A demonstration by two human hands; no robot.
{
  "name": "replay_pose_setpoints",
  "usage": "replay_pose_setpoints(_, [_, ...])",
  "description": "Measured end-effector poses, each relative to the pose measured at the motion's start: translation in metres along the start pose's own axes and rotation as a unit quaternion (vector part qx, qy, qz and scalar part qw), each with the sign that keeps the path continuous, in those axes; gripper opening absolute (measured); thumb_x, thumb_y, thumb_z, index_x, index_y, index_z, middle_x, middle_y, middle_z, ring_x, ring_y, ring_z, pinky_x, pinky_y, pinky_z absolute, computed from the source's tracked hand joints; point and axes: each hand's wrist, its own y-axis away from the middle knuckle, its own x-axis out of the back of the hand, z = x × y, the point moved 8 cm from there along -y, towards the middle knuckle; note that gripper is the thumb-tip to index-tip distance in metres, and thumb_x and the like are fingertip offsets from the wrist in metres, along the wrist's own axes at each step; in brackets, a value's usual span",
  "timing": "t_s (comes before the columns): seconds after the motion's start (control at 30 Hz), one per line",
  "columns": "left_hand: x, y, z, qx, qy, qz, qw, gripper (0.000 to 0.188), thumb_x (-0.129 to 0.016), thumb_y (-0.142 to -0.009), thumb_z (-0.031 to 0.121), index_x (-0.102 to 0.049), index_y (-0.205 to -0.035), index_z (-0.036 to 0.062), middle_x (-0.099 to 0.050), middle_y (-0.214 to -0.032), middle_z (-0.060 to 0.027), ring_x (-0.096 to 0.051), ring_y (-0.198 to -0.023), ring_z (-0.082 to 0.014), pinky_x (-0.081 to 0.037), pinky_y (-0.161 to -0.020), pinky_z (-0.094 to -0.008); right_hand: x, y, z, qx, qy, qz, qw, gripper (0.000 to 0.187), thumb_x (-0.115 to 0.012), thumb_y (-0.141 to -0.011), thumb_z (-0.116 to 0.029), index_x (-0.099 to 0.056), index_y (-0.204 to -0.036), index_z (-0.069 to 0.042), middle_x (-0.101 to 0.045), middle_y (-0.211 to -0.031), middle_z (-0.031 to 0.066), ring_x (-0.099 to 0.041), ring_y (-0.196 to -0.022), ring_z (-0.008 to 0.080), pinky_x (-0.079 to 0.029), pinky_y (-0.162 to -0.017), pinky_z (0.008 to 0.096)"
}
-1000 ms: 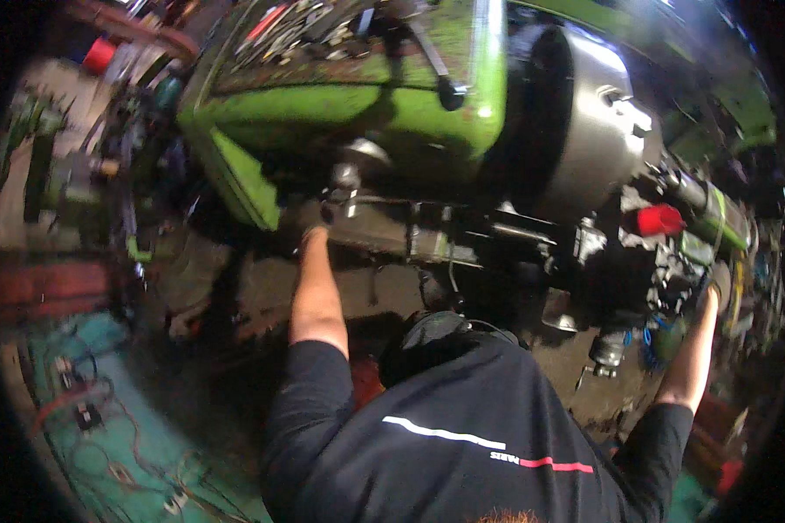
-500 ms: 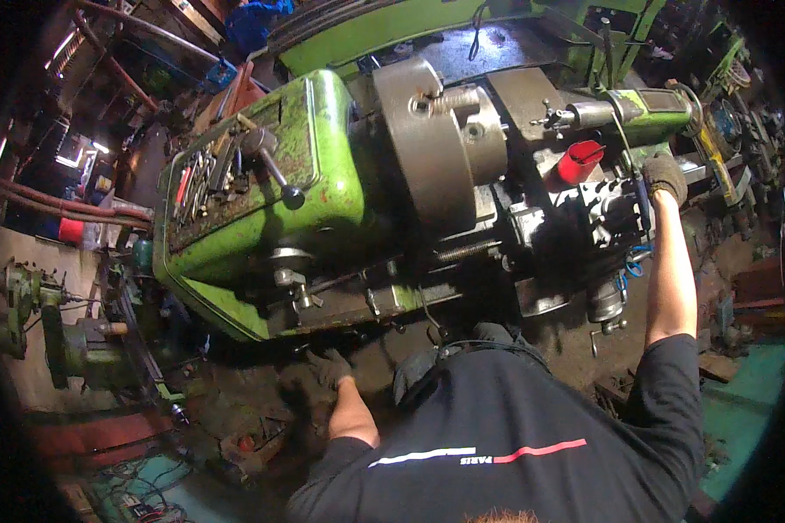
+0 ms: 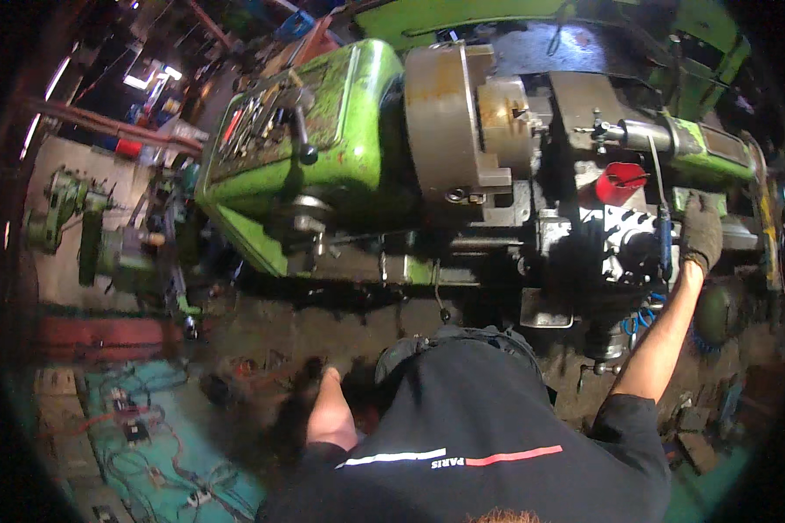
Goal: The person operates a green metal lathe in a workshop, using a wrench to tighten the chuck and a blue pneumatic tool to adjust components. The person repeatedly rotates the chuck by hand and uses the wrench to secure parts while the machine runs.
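Observation:
My right hand (image 3: 703, 234), in a dark work glove, lies at the green base of the lathe's tailstock (image 3: 715, 150), fingers stretched forward. Just left of it, a thin rod with a blue handle (image 3: 665, 237) stands beside the tool post (image 3: 626, 240). My left hand (image 3: 316, 370) is low beside my body, away from the machine; its dark glove blends into shadow, so the fingers cannot be made out. On the green lathe headstock (image 3: 358, 161), the big steel chuck (image 3: 436, 122) has a brownish round part (image 3: 506, 122) at its face.
A red cup (image 3: 617, 185) with something inside stands behind the tool post. Tools (image 3: 251, 126) and a ball-ended lever (image 3: 305, 144) sit on the headstock. A crank handle (image 3: 597, 370) sticks out near my right forearm. Cables (image 3: 161, 471) lie on the floor at left.
The chuck has turned: its jaws show in a different position. My view has shifted, and the machine appears farther right. My right hand's fingers look more stretched out; my left hand has drawn back into shadow.

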Motion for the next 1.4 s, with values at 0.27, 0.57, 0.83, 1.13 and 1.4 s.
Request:
replay_pose_setpoints(0.27, [0.042, 0.001, -0.077, 0.159, 0.309, 0.223, 0.911, 0.061, -0.065, -0.097, 0.046, -0.063, -0.148, 0.0124, -0.062, -0.152, -0.0209, -0.058, -0.140, -0.0410, -0.045, -0.118, -0.0486, -0.049, -0.045, 0.065, 0.067, -0.148, 0.026, 0.986, 0.059, -0.056, -0.105, -0.052, -0.068, -0.144, -0.009, -0.072, -0.141, 0.0178, -0.067, -0.129, 0.0378, -0.048, -0.110, 0.0451])
replay_pose_setpoints(0.57, [0.226, -0.003, -0.027, 0.164, 0.343, 0.424, 0.822, 0.056, -0.064, -0.097, 0.049, -0.064, -0.142, 0.0158, -0.069, -0.139, -0.0212, -0.063, -0.132, -0.0425, -0.051, -0.108, -0.0531, 0.077, 0.185, -0.056, 0.391, -0.039, 0.297, 0.870, 0.044, -0.060, -0.107, -0.031, -0.071, -0.138, -0.001, -0.072, -0.137, 0.0207, -0.070, -0.120, 0.0261, -0.054, -0.099, 0.0378])
replay_pose_setpoints(0.83, [0.308, -0.105, -0.049, 0.138, 0.314, 0.353, 0.871, 0.045, -0.072, -0.096, 0.035, -0.066, -0.133, 0.0108, -0.071, -0.132, -0.0239, -0.068, -0.122, -0.0467, -0.055, -0.101, -0.0547, -0.194, 0.366, -0.258, 0.172, -0.195, -0.280, 0.924, 0.040, -0.075, -0.102, -0.029, -0.075, -0.128, 0.001, -0.076, -0.130, 0.0189, -0.071, -0.123, 0.0294, -0.053, -0.107, 0.0401])
replay_pose_setpoints(1.13, [0.323, -0.151, -0.049, 0.038, 0.270, 0.264, 0.925, 0.051, -0.073, -0.094, 0.033, -0.063, -0.135, 0.0037, -0.066, -0.137, -0.0301, -0.067, -0.125, -0.0455, -0.055, -0.102, -0.0518, -0.354, 0.502, -0.438, 0.218, -0.034, -0.429, 0.876, 0.047, -0.071, -0.098, -0.038, -0.072, -0.133, -0.007, -0.071, -0.137, 0.0214, -0.067, -0.128, 0.0425, -0.055, -0.104, 0.0495])
replay_pose_setpoints(1.4, [0.275, -0.157, -0.035, 0.016, 0.615, 0.166, 0.771, 0.066, -0.064, -0.103, 0.047, -0.052, -0.151, 0.0039, -0.063, -0.143, -0.0222, -0.063, -0.127, -0.0350, -0.051, -0.103, -0.0469, -0.406, 0.499, -0.427, 0.131, 0.048, -0.387, 0.911, 0.043, -0.058, -0.101, -0.043, -0.080, -0.121, -0.013, -0.074, -0.127, 0.0243, -0.069, -0.123, 0.0456, -0.056, -0.101, 0.0545])
